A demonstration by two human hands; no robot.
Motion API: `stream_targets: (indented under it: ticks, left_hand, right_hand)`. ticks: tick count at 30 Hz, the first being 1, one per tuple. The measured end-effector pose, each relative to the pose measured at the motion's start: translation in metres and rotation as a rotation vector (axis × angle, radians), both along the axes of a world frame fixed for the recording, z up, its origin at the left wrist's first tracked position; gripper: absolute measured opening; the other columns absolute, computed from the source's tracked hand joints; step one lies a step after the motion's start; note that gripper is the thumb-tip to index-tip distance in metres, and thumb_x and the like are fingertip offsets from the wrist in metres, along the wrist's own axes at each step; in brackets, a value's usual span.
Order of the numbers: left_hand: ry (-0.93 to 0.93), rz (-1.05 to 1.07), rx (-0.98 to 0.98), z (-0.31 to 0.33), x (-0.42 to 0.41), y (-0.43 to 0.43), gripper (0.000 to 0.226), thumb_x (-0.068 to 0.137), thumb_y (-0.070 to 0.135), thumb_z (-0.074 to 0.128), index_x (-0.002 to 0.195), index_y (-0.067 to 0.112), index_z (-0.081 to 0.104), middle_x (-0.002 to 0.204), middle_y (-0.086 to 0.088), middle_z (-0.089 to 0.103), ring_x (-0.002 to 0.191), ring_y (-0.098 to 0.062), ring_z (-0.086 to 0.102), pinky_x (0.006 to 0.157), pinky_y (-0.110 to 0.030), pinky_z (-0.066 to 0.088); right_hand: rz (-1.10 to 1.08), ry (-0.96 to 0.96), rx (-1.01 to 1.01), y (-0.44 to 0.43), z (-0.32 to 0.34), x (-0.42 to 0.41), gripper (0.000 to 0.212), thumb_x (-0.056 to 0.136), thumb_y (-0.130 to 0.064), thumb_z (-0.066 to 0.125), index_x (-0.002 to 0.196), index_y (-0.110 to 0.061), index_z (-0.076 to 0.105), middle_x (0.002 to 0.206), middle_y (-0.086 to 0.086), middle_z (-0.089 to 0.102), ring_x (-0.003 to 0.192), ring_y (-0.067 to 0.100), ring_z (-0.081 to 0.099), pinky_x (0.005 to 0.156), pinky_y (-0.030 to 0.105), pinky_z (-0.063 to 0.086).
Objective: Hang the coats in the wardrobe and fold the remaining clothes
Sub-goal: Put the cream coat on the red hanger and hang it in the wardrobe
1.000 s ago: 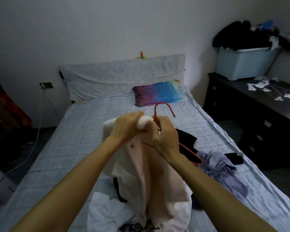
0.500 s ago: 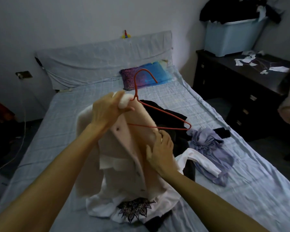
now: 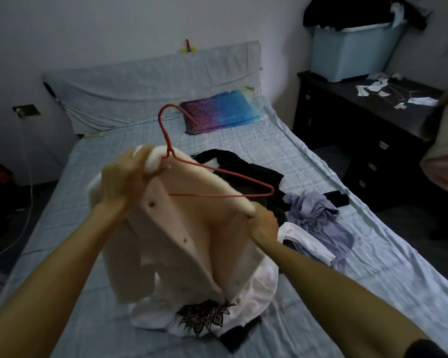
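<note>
Coat (image 3: pixel 181 228), pale pink with dark buttons, drapes half-on a red hanger (image 3: pixel 217 195).

Left hand (image 3: pixel 126 182) raised, right hand (image 3: pixel 263 222) lower (both gripping).

You are working in a dim room with a cool, bluish cast. The brightest patch lies on the white wall (image 3: pixel 277 47) right of the headboard. Light falls off towards the left edge, where the floor sinks into near black. The pale cream coat (image 3: pixel 181 228) and the pale blue checked bed sheet (image 3: pixel 243 151) catch most of the light. Your left hand (image 3: pixel 126 182) is smeared by motion blur, while the thin red wire hanger (image 3: pixel 217 195) reads fairly sharp. The wide lens bows the dark wooden desk (image 3: pixel 347 104) and stretches your forearms at the bottom corners.
</note>
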State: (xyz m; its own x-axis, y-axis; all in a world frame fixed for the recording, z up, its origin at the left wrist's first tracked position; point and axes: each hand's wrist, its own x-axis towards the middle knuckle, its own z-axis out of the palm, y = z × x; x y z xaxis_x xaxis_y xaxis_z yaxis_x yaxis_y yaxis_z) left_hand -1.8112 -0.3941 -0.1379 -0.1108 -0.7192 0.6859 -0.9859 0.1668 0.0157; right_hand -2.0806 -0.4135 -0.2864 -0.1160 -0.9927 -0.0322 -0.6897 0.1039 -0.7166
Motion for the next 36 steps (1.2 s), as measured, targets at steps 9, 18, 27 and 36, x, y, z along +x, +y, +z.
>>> stream_targets:
  ticks: [9, 18, 27, 36]
  left_hand:
    - [-0.268, -0.018, -0.046, -0.018, 0.035, 0.007, 0.026, 0.088, 0.024, 0.046, 0.111, 0.012, 0.044, 0.074, -0.021, 0.052, 0.052, -0.032, 0.052, 0.042, -0.038, 0.042]
    - [-0.071, 0.359, 0.112, 0.015, 0.026, -0.008, 0.024, 0.089, 0.006, 0.058, 0.111, 0.011, 0.051, 0.087, -0.025, 0.054, 0.061, -0.040, 0.056, 0.047, -0.043, 0.043]
    - [0.162, 0.268, 0.091, 0.063, -0.046, -0.028, 0.051, 0.087, 0.058, 0.047, 0.121, 0.020, 0.049, 0.108, -0.015, 0.061, 0.090, -0.039, 0.060, 0.068, -0.041, 0.043]
    - [0.365, 0.143, -0.119, 0.079, -0.068, -0.031, 0.047, 0.087, 0.058, 0.048, 0.106, 0.017, 0.060, 0.095, -0.012, 0.066, 0.083, -0.036, 0.062, 0.066, -0.041, 0.047]
  right_hand:
    - [-0.021, 0.086, -0.188, -0.057, 0.101, -0.029, 0.039, 0.090, -0.014, 0.043, 0.120, -0.028, 0.063, 0.116, 0.006, 0.065, 0.104, 0.029, 0.061, 0.077, 0.028, 0.042]
    - [0.001, 0.154, -0.510, -0.063, 0.187, -0.006, 0.036, 0.080, -0.014, 0.051, 0.108, -0.028, 0.067, 0.099, 0.004, 0.070, 0.093, 0.029, 0.061, 0.068, 0.031, 0.039]
    - [0.062, 0.099, -0.646, -0.041, 0.218, 0.027, 0.058, 0.063, -0.037, 0.041, 0.116, -0.027, 0.064, 0.095, 0.007, 0.070, 0.089, 0.029, 0.063, 0.078, 0.035, 0.050]
    - [0.224, 0.095, -0.718, -0.019, 0.184, 0.029, 0.041, 0.092, -0.052, 0.042, 0.116, -0.022, 0.055, 0.099, -0.006, 0.058, 0.083, 0.008, 0.054, 0.078, 0.027, 0.049]
